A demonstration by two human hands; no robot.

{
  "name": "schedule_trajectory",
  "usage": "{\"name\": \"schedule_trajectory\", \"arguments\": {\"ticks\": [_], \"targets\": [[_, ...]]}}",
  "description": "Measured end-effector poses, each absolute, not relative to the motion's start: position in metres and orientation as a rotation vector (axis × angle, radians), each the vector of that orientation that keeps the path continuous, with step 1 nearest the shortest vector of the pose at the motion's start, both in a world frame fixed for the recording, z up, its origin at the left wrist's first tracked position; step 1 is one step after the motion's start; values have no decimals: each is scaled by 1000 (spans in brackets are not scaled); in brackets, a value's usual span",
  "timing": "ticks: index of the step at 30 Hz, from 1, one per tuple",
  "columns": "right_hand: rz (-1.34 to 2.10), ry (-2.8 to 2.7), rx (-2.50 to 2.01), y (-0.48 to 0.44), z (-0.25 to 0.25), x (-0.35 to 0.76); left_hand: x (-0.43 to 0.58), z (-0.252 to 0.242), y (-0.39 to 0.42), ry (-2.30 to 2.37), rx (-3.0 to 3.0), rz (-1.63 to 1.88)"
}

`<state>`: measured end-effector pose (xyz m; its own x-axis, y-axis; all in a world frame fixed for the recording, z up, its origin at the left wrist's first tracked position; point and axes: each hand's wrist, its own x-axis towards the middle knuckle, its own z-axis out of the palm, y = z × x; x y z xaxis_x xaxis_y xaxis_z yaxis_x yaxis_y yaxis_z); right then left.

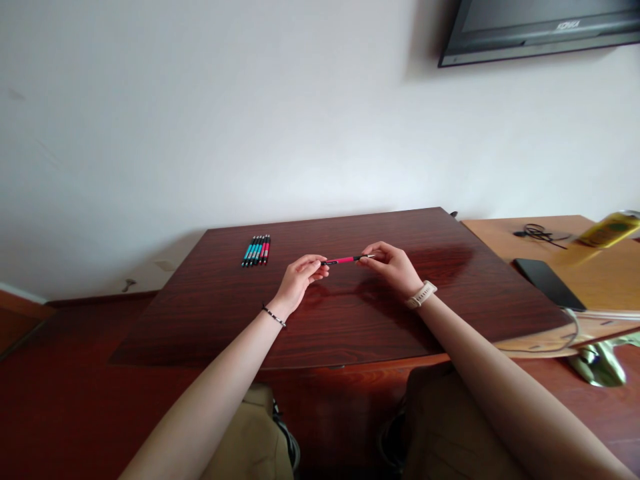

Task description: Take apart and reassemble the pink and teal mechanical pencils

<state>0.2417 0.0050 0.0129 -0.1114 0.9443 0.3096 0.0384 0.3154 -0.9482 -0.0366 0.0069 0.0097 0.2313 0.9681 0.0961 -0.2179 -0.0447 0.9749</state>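
A pink and black pen (345,261) is held level above the dark wooden table (320,333), stretched between both hands. My left hand (299,280) is closed on its black end, thumb and fingers pinching it. At the other end, my right hand (393,265) pinches near the silver tip, which points right. To the left on the table lies a row of several pens (256,251), side by side, turquoise ones on the left and pink ones on the right. Neither hand touches that row.
A lighter wooden table (545,233) adjoins on the right, bearing a black phone-like slab (549,284), a coiled black cable (540,233) and a yellow can (611,229) at the edge. Behind stands a white wall (250,120) with a mounted television (540,30).
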Motion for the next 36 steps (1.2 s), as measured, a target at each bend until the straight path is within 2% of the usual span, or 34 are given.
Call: {"name": "schedule_trajectory", "arguments": {"ticks": [11,23,30,36], "targets": [[1078,-1367,-900,1,21,237,-32,10,4,945,1425,1161],[896,-1505,-833,-24,55,228,-37,17,1,829,1331,983],[923,-1437,-920,-16,43,227,-35,15,1,804,1359,1130],[939,-1449,-932,-13,39,228,-35,9,4,932,1426,1124]]}}
